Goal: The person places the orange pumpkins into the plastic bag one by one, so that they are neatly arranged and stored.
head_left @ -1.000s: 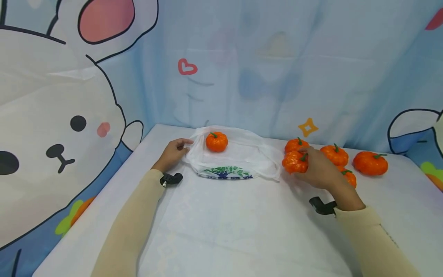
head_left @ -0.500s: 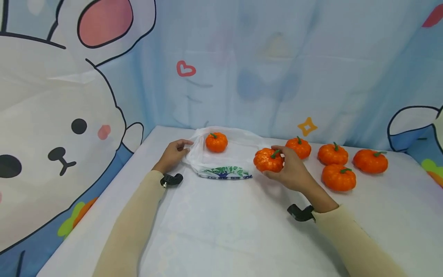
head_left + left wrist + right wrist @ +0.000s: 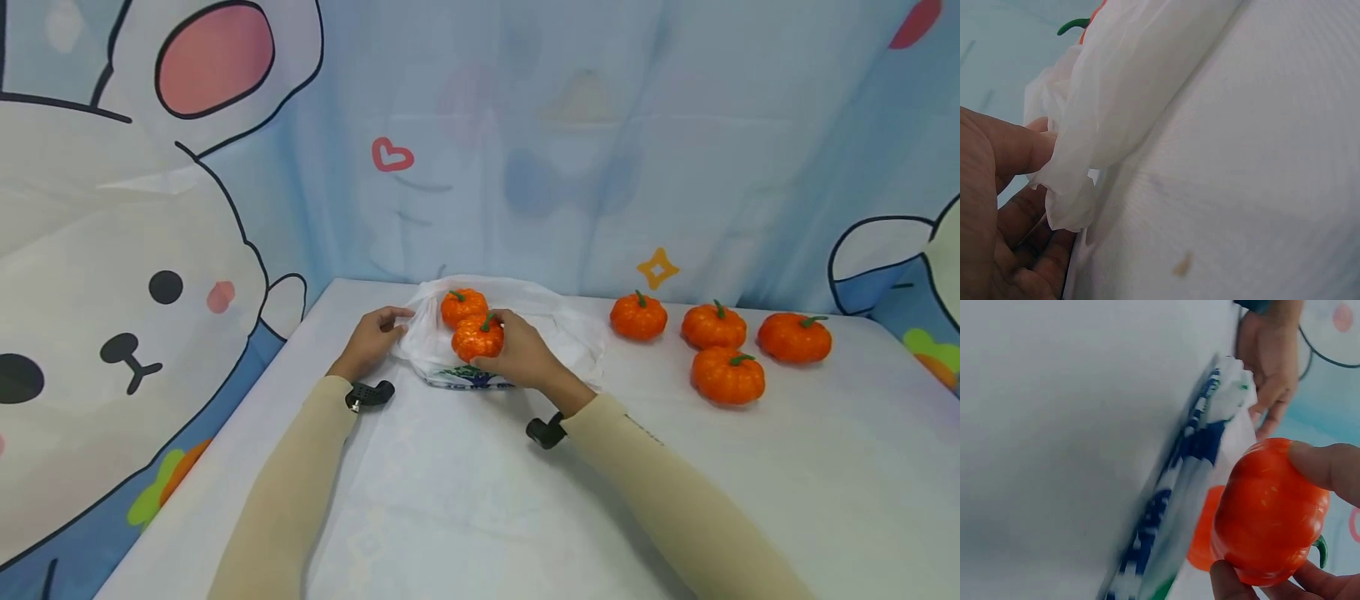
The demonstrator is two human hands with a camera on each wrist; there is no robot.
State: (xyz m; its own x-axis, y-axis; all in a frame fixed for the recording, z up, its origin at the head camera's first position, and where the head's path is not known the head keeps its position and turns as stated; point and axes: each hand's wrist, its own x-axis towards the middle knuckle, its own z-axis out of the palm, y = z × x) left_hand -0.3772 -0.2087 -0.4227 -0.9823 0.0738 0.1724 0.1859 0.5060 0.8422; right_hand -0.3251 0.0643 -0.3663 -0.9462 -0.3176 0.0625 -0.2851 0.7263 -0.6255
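Observation:
A white plastic bag (image 3: 547,321) with a green and blue print lies on the table, its mouth spread. My left hand (image 3: 367,343) pinches the bag's left edge between thumb and fingers, as the left wrist view shows up close. One small orange pumpkin (image 3: 462,305) with a green stem sits in the bag. My right hand (image 3: 525,354) grips a second pumpkin (image 3: 1272,512) from its right side, just in front of the first and over the bag. Thumb and fingertips hold it on opposite sides in the right wrist view.
Several more pumpkins stand at the right of the table: one (image 3: 638,317) nearest the bag, others (image 3: 714,326) (image 3: 795,337) along the back, and one (image 3: 727,376) in front. A printed curtain (image 3: 480,167) hangs behind the white table (image 3: 450,500).
My right hand has carried a pumpkin leftward from the group at the right to over the bag. The left hand has kept its hold on the bag's edge.

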